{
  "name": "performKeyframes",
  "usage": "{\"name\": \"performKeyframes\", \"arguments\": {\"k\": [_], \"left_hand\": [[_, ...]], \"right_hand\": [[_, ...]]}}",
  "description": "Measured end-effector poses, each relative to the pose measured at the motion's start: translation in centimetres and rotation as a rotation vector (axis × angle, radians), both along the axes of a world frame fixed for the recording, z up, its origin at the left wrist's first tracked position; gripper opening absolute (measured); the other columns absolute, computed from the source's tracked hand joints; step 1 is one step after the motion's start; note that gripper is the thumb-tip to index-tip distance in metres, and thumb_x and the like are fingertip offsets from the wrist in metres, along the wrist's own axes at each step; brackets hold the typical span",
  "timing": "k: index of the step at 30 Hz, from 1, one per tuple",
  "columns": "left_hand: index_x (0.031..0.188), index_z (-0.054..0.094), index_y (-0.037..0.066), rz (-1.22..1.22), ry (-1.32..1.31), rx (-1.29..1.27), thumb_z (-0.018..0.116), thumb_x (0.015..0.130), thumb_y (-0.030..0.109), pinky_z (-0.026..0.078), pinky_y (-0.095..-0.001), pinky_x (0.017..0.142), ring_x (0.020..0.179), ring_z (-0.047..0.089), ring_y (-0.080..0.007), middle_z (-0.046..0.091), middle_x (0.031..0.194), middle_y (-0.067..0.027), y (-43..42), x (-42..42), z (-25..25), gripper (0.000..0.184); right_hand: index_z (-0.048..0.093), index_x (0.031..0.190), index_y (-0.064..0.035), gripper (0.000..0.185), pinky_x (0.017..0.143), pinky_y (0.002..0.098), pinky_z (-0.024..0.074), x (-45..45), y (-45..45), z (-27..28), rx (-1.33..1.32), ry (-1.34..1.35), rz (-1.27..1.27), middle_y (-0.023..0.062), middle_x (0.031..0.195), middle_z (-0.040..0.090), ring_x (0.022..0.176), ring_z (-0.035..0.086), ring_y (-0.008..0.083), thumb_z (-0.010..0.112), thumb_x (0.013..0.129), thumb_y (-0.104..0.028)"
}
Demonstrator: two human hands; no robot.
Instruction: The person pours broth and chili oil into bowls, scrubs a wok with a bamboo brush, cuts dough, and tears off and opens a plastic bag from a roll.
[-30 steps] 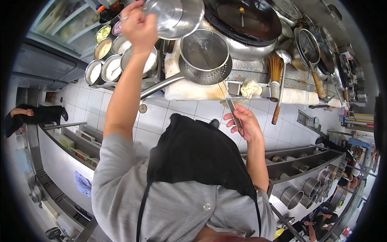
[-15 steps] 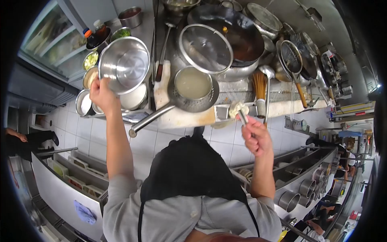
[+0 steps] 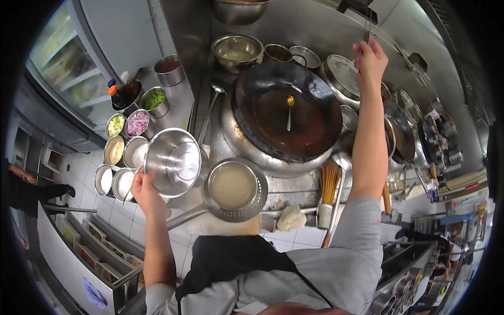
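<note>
My left hand [image 3: 147, 191] grips the rim of a shiny metal bowl [image 3: 176, 178], tilted up at the left of the stove. My right hand [image 3: 371, 60] is raised high at the back right, its fingers closed round a thin metal handle [image 3: 368, 34] near the wall. What that handle belongs to cannot be made out. Between my arms, a pot of cloudy liquid [image 3: 232, 185] rests in a perforated metal strainer [image 3: 247, 214] with a long handle. Beyond it sits a big dark wok [image 3: 315, 123] with a bright orange spot and silver streak inside.
Metal tubs of chopped ingredients, including purple onion [image 3: 138, 123] and greens [image 3: 154, 100], stand at the left. A bamboo brush [image 3: 328, 186], a ladle [image 3: 342, 161] and a pale cloth [image 3: 291, 218] lie along the front. Drawers of food [image 3: 86, 252] are at lower left.
My right hand has moved from the front edge up to the back right. The mesh strainer above the wok is out of sight there. My left hand and bowl sit lower in view.
</note>
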State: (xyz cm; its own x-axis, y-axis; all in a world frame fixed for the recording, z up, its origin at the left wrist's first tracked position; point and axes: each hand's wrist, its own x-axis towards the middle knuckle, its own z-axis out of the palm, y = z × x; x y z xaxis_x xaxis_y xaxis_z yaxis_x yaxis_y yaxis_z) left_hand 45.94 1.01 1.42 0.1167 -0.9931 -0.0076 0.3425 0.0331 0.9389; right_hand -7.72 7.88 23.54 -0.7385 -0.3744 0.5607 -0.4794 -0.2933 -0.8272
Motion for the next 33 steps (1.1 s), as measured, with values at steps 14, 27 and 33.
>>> {"name": "performKeyframes", "arguments": {"k": [14, 27, 33], "left_hand": [[0.066, 0.045, 0.009, 0.023, -0.013, 0.154, 0.060, 0.082, -0.002, 0.040, -0.0225, 0.067, 0.070, 0.049, -0.0074, 0.059, 0.081, -0.0013, 1.1, -1.3, -0.6, 0.025], [0.068, 0.051, 0.007, -0.249, 0.179, 0.182, 0.060, 0.082, -0.001, 0.054, -0.0305, 0.069, 0.073, 0.062, -0.0165, 0.061, 0.078, -0.0056, -2.6, -2.0, -2.5, 0.018], [0.090, 0.062, -0.004, -0.539, 0.275, 0.254, 0.061, 0.084, 0.005, 0.055, -0.0348, 0.075, 0.084, 0.066, -0.0238, 0.068, 0.093, -0.0137, -7.5, -1.3, -7.3, 0.011]], "right_hand": [[0.063, 0.110, -0.0005, 0.033, 0.082, 0.0489, 0.0501, -11.0, -14.9, -9.2, 0.622, 0.651, -0.633, 0.0253, 0.091, 0.067, 0.090, 0.064, 0.0427, 0.051, 0.085, -0.019], [0.049, 0.124, -0.0021, 0.030, 0.038, 0.0192, 0.0341, 17.0, 26.2, -21.6, 0.145, -0.276, -0.235, 0.0021, 0.071, 0.057, 0.045, 0.045, 0.0053, 0.053, 0.096, -0.011], [0.024, 0.143, -0.0044, 0.057, 0.050, 0.0258, 0.0522, 28.0, 39.5, -17.1, 0.091, -0.097, -0.543, 0.0180, 0.101, 0.063, 0.061, 0.061, 0.0140, 0.046, 0.091, 0.005]]}}
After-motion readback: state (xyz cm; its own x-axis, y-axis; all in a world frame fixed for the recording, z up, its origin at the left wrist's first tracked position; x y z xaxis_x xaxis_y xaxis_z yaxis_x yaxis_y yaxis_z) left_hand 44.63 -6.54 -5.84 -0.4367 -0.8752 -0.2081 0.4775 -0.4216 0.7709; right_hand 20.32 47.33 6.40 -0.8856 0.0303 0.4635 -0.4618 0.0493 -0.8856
